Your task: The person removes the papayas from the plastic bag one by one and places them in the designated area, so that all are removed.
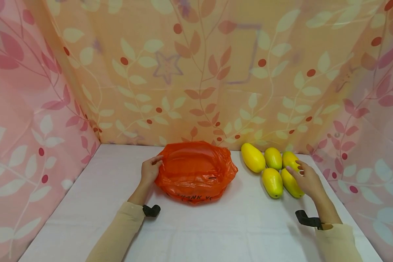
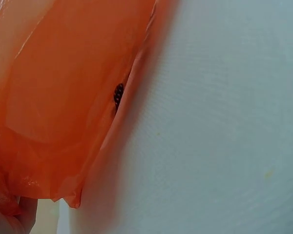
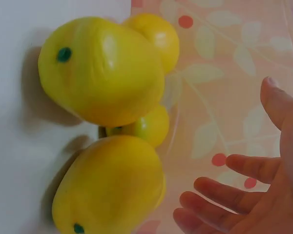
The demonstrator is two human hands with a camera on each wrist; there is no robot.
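Note:
An orange-red plastic bag (image 1: pixel 191 171) with dark lettering lies on the table, its mouth spread wide. At its left rim my left hand (image 1: pixel 149 170) pinches the plastic between thumb and fingers; in the left wrist view, the bag (image 2: pixel 63 97) hides most of that hand. Several smooth yellow fruits, shaped like mangoes or papayas, sit in a cluster to the right of the bag. Over the rightmost ones, a front fruit (image 1: pixel 291 182) and a back fruit (image 1: pixel 289 160), hovers my right hand (image 1: pixel 308 178). Its fingers are spread, holding nothing, apart from the fruit (image 3: pixel 107 185) in the right wrist view.
The table (image 1: pixel 196 236) has a white cover. A patterned cloth (image 1: pixel 199 72) hangs behind it, with pink leaf-patterned cloths at both sides. The longest fruit (image 1: pixel 253 157) lies nearest the bag. Each wrist wears a black mount (image 1: pixel 151 210).

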